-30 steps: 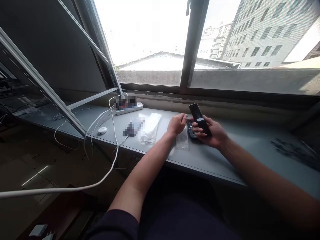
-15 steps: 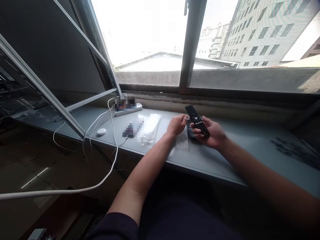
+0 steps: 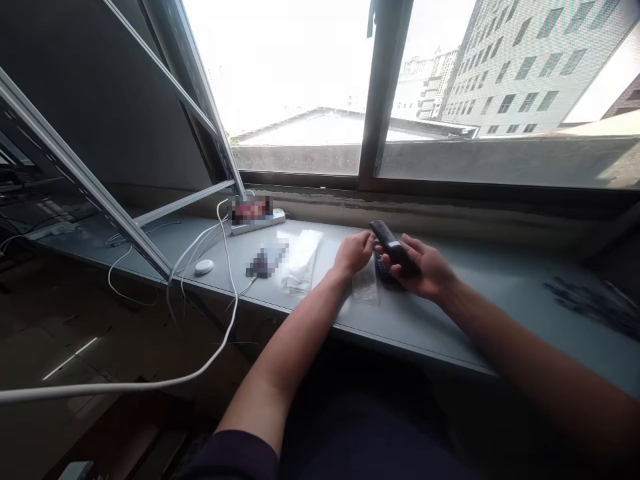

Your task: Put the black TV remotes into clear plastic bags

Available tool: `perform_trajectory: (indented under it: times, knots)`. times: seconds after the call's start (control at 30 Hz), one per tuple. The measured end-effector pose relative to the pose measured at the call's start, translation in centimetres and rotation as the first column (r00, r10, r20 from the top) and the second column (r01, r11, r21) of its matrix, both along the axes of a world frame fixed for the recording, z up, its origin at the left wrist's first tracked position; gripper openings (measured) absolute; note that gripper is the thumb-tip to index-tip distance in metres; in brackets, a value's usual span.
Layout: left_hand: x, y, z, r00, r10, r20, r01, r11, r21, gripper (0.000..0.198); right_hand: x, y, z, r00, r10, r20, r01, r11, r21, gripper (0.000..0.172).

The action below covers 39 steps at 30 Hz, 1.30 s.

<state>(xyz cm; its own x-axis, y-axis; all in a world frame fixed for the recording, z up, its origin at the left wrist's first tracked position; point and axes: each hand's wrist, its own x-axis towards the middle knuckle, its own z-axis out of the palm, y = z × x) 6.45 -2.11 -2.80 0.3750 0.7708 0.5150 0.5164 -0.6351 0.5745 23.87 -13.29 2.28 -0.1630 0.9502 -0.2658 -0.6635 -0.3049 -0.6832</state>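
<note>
White cable over table edge, bag near held remote

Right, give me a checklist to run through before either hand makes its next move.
1. Right hand holds the dark remote: ok.
2. Held remote's buttons in view: not ok, none show.
3. Left hand holding nothing: cannot tell, its fingers are curled in.
4. Second remote fully in view: not ok, the right hand and held remote partly cover it.
5. White cable clear of both hands: ok, it runs well to their left.
</note>
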Motion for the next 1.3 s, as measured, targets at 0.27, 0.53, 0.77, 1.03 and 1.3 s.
perform_trajectory:
  times: [0.27, 0.53, 0.77, 1.03, 1.3]
  knots:
    - [-0.09, -0.33, 0.21, 1.0, -0.009, -0.006, 0.009, 1.0, -0.026, 0.037, -0.45, -0.17, 0.11, 0.995, 0.082, -0.059, -0.077, 0.994, 0.074, 0.033]
    - [-0.08, -0.45, 0.42, 0.999, 0.005, -0.031, -0.006, 0.999, -0.04, 0.039, 0.01, 0.02, -0.26, 0.997, 0.025, 0.068, -0.03, 0.997, 0.072, 0.023]
    - [-0.17, -0.71, 0.6, 1.0, -0.001, -0.028, 0.0, 0.999, -0.048, 0.035, 0.38, 0.06, -0.37, 0.994, 0.113, 0.004, -0.112, 0.985, 0.135, 0.032]
    - [-0.26, -0.81, 0.75, 1.0, -0.014, -0.022, 0.012, 0.998, -0.064, 0.035, -0.45, -0.29, 0.07, 0.996, 0.084, -0.024, -0.082, 0.993, 0.082, 0.022]
    - [-0.27, -0.63, 0.54, 0.999, -0.009, -0.047, 0.007, 0.999, -0.046, 0.034, -0.09, -0.13, -0.2, 0.991, 0.092, 0.102, -0.105, 0.985, 0.134, 0.025]
